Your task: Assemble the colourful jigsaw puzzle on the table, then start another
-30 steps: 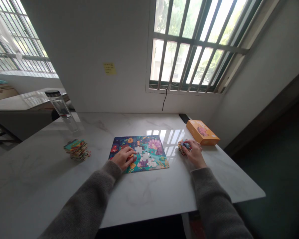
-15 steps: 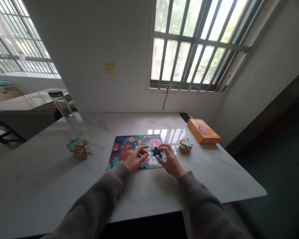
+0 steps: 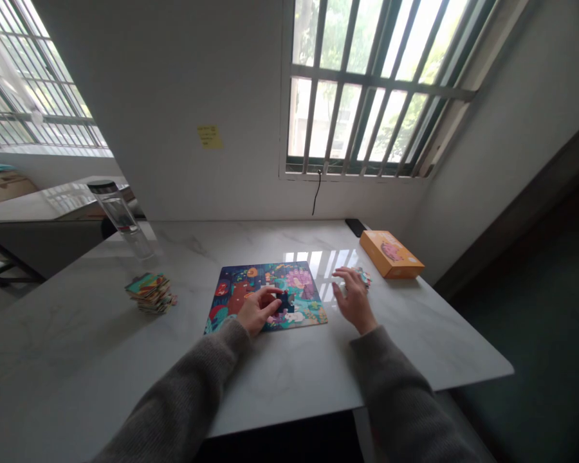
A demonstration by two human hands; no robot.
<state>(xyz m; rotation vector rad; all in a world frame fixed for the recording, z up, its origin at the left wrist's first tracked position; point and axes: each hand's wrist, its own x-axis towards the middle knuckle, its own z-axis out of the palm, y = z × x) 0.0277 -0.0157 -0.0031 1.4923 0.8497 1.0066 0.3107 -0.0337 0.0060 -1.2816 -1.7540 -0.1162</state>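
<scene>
The colourful jigsaw puzzle lies flat on the white marbled table, showing a brown bear and purple shapes. Above its middle, my left hand pinches a dark blue puzzle piece between thumb and fingers. My right hand is off the puzzle's right side with fingers apart and nothing visible in it. Just beyond that hand, partly covered by it, sits a small stack of puzzle pieces.
A taller stack of puzzle pieces stands left of the puzzle. An orange box and a black phone are at the back right. A clear bottle stands at the back left. The table's front edge is near me.
The dark puzzle piece has passed from my right hand to my left. My right hand has moved right, from above the puzzle to the small stack, and its fingers have opened.
</scene>
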